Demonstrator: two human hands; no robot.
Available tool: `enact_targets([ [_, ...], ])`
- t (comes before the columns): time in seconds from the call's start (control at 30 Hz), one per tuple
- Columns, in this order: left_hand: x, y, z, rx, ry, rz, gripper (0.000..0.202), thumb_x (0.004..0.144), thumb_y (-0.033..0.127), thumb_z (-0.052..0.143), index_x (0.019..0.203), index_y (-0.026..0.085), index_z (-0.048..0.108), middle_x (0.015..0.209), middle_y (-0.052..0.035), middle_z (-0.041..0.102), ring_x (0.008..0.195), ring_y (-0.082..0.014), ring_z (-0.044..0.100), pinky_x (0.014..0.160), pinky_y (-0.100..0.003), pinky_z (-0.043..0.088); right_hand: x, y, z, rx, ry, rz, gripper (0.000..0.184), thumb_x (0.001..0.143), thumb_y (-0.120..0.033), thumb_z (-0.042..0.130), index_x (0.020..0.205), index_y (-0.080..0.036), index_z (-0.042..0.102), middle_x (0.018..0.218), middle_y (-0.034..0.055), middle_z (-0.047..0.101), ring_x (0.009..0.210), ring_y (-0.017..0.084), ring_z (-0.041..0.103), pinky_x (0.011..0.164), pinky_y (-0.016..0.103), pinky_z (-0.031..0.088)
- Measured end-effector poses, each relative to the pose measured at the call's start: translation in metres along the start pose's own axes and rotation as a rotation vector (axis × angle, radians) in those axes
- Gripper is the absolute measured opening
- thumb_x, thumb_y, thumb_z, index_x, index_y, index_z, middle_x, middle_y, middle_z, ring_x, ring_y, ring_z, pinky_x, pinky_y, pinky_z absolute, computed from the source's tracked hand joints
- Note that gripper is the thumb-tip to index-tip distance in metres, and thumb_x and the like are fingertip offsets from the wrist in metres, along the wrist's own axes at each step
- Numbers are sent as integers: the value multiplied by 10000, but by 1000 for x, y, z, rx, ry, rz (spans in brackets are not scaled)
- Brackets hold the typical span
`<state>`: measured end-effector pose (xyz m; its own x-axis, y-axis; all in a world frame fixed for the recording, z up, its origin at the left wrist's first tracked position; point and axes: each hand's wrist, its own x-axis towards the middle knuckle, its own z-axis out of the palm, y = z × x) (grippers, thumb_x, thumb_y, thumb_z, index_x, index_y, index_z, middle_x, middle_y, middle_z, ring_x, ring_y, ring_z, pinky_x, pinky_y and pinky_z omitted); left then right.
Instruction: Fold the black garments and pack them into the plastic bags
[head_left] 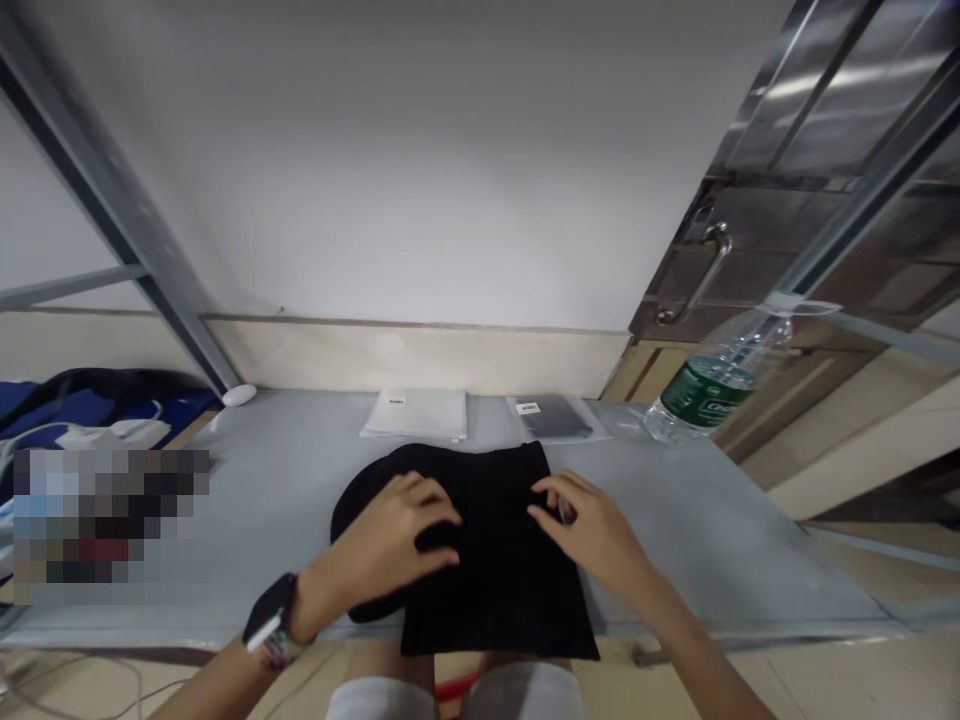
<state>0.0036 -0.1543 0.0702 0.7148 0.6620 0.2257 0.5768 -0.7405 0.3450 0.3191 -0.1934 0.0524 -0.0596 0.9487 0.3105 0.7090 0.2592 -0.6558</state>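
Note:
A black knitted garment (495, 570) lies flat on the grey table (705, 540), its near edge hanging over the table's front. My left hand (397, 535), with a dark watch on the wrist, rests on the garment's left part with fingers curled and pressing into the cloth. My right hand (592, 530) sits at the garment's right edge, thumb and fingers pinched together on the fabric there.
Two flat plastic bags lie at the table's back, a white one (416, 412) and a dark one (553, 417). A clear water bottle (712, 390) with a green label lies at the back right. A white mouse (238, 395) sits at the back left. Metal frame posts stand left and right.

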Motion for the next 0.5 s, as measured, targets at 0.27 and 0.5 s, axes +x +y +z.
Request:
enact_targets([
  [0.27,-8,17,7,-119,-131,-76,61,926,206,764,976,240,757,1051,-31,738,988,-235,696,954,-394,514,-10,-4,3,-65,-196,-278,219,923,-159,701,1011,-300,844,1029,68,694,1022,249,674,904,420,595],
  [0.5,30,-10,-43,-459,71,-210,290,1048,417,521,862,222,628,837,8,667,796,-184,622,753,-303,497,42,-13,-16,287,-195,-74,310,1034,-438,564,826,-236,675,881,25,704,862,220,650,822,353,520],
])
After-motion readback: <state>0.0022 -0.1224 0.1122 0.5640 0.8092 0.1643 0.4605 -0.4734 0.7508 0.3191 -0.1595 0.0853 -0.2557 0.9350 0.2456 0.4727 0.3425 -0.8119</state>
